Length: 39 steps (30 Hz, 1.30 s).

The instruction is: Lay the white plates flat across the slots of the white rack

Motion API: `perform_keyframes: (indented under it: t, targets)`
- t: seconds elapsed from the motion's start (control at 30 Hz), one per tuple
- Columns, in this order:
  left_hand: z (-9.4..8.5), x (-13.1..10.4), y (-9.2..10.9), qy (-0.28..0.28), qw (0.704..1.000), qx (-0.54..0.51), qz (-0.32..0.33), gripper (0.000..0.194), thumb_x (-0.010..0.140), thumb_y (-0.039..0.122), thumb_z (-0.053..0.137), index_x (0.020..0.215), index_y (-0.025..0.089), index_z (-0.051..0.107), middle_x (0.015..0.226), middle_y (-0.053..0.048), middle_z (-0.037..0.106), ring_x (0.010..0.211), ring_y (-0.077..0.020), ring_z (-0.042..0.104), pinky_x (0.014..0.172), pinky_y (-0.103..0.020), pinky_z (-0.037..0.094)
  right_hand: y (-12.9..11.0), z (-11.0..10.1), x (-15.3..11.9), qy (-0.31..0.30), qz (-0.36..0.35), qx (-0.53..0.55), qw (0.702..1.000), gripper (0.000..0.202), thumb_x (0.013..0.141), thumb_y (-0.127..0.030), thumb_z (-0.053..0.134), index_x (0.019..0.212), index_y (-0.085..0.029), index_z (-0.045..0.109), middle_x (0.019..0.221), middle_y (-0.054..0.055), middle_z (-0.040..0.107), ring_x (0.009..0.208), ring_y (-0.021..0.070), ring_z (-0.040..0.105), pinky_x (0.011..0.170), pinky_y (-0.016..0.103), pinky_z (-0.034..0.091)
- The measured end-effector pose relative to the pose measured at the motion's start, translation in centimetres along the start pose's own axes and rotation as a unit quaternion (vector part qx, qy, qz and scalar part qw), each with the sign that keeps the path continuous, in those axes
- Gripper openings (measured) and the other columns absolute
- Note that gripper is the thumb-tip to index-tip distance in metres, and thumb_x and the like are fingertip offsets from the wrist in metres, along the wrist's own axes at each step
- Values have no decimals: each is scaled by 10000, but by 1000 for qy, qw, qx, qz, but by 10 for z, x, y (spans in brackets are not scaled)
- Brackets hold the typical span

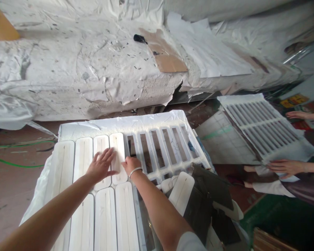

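A white wrapped frame with long slots lies in front of me. Long white panels with rounded corners, each with a thin line along its middle, lie side by side in two rows on its left part. My left hand rests with fingers spread over two upper-row panels, its fingertips on the rightmost white panel. My right hand has its fingers curled at that panel's right edge, thumb side against it. Its fingertips are partly hidden. A bracelet circles my right wrist.
Bare slots show right of the panels. A loose white panel leans among dark sheets at lower right. A sheet-covered bench runs behind, bearing cardboard. At right, another person's hands are beside a second slotted frame.
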<state>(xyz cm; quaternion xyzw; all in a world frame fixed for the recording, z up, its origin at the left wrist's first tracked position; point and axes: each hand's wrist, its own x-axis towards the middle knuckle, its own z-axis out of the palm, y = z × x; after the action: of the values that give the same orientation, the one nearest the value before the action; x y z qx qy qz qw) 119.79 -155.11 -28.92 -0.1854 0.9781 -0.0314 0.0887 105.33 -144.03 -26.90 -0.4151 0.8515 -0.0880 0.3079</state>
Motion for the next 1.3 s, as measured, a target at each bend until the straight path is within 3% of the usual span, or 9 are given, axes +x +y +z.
perform_keyframes:
  t: [0.27, 0.5, 0.63, 0.8, 0.9, 1.1, 1.3]
  targets:
    - [2, -1, -3, -14, 1000, -13, -3, 939, 791, 711, 422, 1469, 110, 175, 1532, -57, 47, 1411, -285, 111, 1104, -531, 219, -1, 0, -2, 15, -13, 18, 1000, 242, 865, -387, 503, 879, -200, 655, 921, 58, 702, 845, 174, 635, 662, 260, 384]
    - [1, -3, 2, -10, 998, -54, -29, 897, 802, 699, 423, 1467, 133, 219, 1530, -69, 123, 1406, -282, 145, 1102, -532, 245, 5, 9, -3, 48, -16, 86, 995, 192, 841, -376, 547, 827, -213, 648, 794, -5, 681, 708, 104, 558, 595, 228, 292]
    - [4, -13, -6, 35, 996, -82, -27, 907, 799, 728, 375, 1477, 156, 185, 1526, -65, 172, 1391, -271, 208, 1090, -529, 287, 5, 7, -7, 54, -70, 141, 986, 186, 832, -367, 560, 806, -204, 647, 713, -26, 648, 639, 79, 497, 580, 206, 280]
    - [14, -22, -3, 107, 992, -66, -9, 818, 840, 689, 334, 1433, 126, 309, 1496, -94, 270, 1363, -281, 278, 1059, -523, 326, 9, -3, 5, -9, 8, 124, 992, 165, 787, -348, 603, 770, -189, 641, 725, -10, 627, 625, 87, 440, 564, 213, 248]
    - [16, -23, 4, 145, 986, -79, -15, 791, 864, 650, 335, 1439, 110, 282, 1471, -113, 325, 1348, -284, 308, 1043, -524, 329, 0, -12, 15, -18, 7, 113, 993, 141, 735, -319, 626, 728, -179, 610, 687, -19, 578, 591, 84, 374, 545, 218, 220]
    - [20, -26, 0, 196, 974, -109, -13, 816, 858, 620, 399, 1470, 134, 166, 1443, -119, 379, 1328, -261, 351, 1055, -478, 327, -7, -13, 8, 29, -50, 242, 969, 257, 741, -289, 623, 578, -161, 471, 518, -76, 369, 531, 57, 311, 523, 196, 215]
    - [25, -28, -2, 154, 980, -120, -45, 715, 910, 540, 373, 1453, 104, 207, 1423, -139, 403, 1333, -262, 345, 1070, -459, 331, 8, 10, -9, 86, -57, 288, 952, 238, 745, -264, 605, 594, -163, 453, 549, -77, 410, 549, 53, 358, 530, 184, 236]
